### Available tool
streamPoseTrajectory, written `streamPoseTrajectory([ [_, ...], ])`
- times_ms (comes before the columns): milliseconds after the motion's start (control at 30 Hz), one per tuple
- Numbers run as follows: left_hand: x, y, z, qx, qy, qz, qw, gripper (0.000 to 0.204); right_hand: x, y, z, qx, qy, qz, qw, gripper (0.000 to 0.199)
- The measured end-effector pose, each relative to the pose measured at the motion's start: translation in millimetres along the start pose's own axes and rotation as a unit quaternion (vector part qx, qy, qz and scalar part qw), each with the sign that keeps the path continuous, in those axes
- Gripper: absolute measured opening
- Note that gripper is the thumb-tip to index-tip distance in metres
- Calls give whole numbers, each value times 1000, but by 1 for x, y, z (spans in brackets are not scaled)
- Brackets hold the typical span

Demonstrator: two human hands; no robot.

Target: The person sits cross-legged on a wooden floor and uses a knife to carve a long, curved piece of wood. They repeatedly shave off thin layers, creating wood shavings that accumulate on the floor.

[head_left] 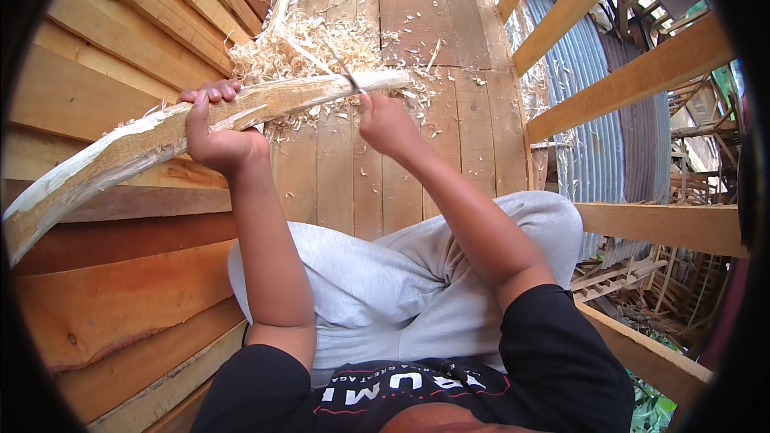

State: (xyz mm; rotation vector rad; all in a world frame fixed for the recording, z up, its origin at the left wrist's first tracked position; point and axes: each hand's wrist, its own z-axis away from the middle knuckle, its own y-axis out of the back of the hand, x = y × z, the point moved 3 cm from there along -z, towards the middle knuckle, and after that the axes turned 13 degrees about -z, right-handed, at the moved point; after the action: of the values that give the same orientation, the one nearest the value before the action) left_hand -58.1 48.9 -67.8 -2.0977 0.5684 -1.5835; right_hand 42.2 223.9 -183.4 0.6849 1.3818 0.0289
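Note:
A long, slightly curved piece of pale wood [297,95] runs from the far left to the middle, over the floor. My left hand [220,130] is closed around its middle, with the thumb on the near side and fingertips over the top. Close to the wood's right end, my right hand [387,122] is closed on a knife [350,74]. The knife's narrow, dark blade lies across the wood and points away to the upper left; its handle is hidden in my fist. Bark-pale and freshly cut patches show along the wood.
A heap of curled wood shavings [313,46] lies beyond the wood, with loose curls scattered over the plank floor [417,16]. Stacked boards [104,96] line the left. On the right stands a wooden railing [634,76], with corrugated metal sheets [597,152] beyond it.

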Motion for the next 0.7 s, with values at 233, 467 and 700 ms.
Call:
streamPoseTrajectory([
  [233,5,-14,5,82,2,-21,996,15,96,-3,-13,93,-19,-4,995,37],
  [467,4,-8,5,100,-3,-27,995,18,-27,-12,6,-61,19,-12,998,39],
  [700,-1,-10,5,138,8,-59,989,11,107,9,-17,20,-159,-24,987,48],
])
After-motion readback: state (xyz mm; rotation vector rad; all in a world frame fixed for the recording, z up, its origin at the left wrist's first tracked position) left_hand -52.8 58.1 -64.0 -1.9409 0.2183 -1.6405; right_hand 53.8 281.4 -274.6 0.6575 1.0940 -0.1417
